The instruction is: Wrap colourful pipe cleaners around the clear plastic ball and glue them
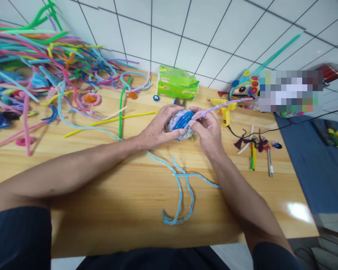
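Note:
Between my hands is a rounded craft piece (183, 122) with blue strips across its middle and silvery, speckled sides. My left hand (160, 125) grips it from the left, thumb along the near side and fingers over the far side. A purple pipe cleaner (211, 110) is pinched in my right hand (207, 129); one end lies against the blue strips, the other sticks out to the upper right. Light-blue pipe cleaners (180, 195) lie bent on the table just in front of the hands. Pliers (180, 102) lie partly hidden behind the piece.
A heap of coloured pipe cleaners (45, 56) covers the table's left. Behind my hands stands a green tissue pack (177, 84). At right are a yellow glue gun (226, 112) with a black cord, a utility knife (270, 163), tassels (239, 140) and a decorated craft figure (243, 90).

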Available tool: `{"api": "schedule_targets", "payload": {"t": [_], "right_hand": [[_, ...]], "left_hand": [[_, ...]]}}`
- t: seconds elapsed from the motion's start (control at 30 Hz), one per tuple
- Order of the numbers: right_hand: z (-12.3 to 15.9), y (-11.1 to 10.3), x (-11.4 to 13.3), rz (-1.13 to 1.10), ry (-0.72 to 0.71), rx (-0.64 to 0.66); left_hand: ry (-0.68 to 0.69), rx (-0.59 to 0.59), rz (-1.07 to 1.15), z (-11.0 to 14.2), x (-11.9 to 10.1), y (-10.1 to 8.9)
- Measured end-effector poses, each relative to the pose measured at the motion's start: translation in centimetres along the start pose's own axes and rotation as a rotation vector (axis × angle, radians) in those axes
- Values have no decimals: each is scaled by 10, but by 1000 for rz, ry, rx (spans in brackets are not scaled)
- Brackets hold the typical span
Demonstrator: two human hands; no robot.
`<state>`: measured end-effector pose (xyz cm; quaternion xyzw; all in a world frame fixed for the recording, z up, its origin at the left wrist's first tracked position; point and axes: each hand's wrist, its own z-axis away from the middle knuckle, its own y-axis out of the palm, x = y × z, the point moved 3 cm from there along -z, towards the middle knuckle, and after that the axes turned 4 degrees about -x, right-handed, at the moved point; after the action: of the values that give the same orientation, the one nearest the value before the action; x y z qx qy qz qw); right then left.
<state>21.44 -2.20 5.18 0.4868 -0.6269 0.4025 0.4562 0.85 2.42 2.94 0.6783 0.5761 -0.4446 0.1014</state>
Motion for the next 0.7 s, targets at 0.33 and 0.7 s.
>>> {"api": "schedule_targets", "payload": {"t": [0.33,0.7], "right_hand": [[-1,1,-3,35,-76,-12],[-3,2,-4,25,-106,9]], "left_hand": [[42,27,18,0,5,2],[129,95,3,1,12,-1]]}}
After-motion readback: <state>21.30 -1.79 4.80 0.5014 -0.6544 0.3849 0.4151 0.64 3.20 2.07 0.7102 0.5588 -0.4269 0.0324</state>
